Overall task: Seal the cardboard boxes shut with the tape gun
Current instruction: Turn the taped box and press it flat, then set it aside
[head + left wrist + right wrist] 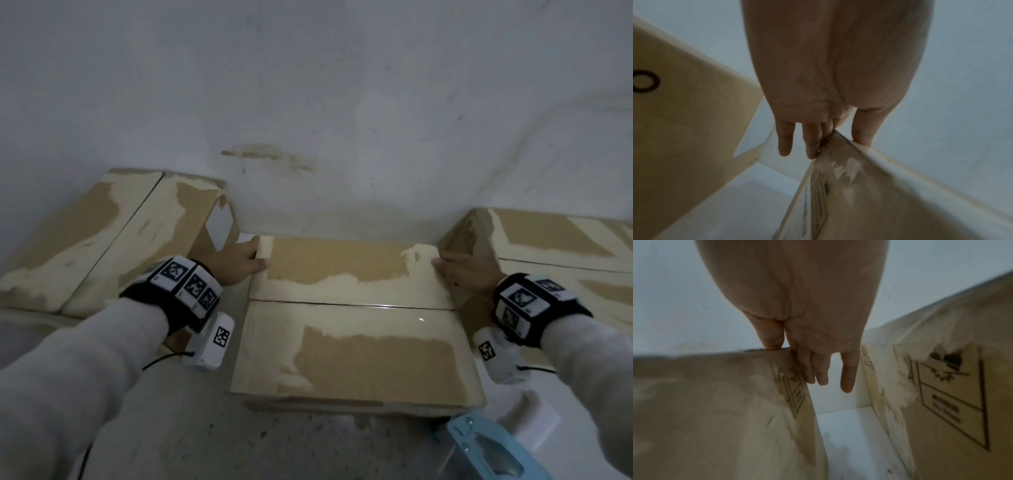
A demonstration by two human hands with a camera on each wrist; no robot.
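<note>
The middle cardboard box [346, 342] stands on the floor against the wall, its two top flaps down and meeting in a seam across the top. My left hand [245, 258] is at its far left corner. The thumb lies on the top, and the straight fingers [812, 142] run down the side of the box [869, 194]. My right hand [459, 267] mirrors this at the far right corner, thumb on the top edge and straight fingers [818, 369] against the box's side [715, 402]. A light blue tape gun [489, 448] lies on the floor at the box's near right corner, held by neither hand.
A second cardboard box [102, 240] stands to the left at an angle, with a torn far corner. A third box [555, 246] stands close on the right, printed with handling symbols [951, 394]. Narrow gaps of floor separate the boxes. A white wall [342, 102] rises behind them.
</note>
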